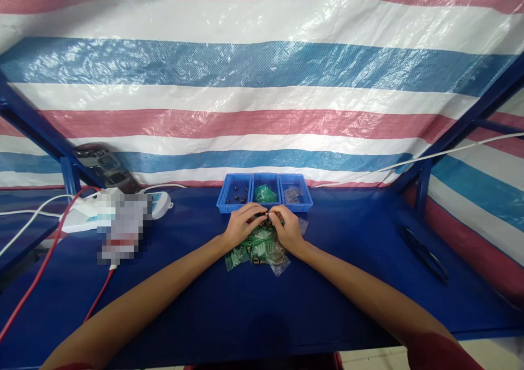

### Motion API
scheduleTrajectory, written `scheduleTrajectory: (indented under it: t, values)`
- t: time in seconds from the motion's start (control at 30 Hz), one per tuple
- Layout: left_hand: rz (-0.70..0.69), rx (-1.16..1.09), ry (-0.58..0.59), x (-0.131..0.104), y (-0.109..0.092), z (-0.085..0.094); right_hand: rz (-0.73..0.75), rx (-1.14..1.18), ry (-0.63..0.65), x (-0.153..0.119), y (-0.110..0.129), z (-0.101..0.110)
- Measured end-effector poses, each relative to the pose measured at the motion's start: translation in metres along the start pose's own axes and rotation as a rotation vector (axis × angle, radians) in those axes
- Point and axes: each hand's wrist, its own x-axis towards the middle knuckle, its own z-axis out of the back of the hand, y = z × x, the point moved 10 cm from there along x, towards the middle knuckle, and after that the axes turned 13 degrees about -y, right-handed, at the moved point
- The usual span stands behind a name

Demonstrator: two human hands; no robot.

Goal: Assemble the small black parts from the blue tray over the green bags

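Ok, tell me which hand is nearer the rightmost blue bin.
Right. The right hand is just in front of the rightmost blue bin; the left hand is farther left, mostly before the leftmost bin.

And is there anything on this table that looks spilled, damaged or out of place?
Nothing looks clearly spilled or damaged. The untidy spot is below the left hand and right hand: green packets, clear packets and small metallic parts lie jumbled on the blue table, whereas the three blue trays hold similar things apart.
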Motion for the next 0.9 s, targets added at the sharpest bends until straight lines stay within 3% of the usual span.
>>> scheduleTrajectory:
  t: [0.53,0.9]
  values:
    - [-0.002,0.009,-0.008,0.0014,-0.0053,0.0030,0.047,-0.008,0.006,0.0011,0.0044,0.0009]
    - [-0.012,0.072,-0.075,0.0024,-0.0068,0.0091,0.045,-0.001,0.002,0.0013,0.0061,0.0012]
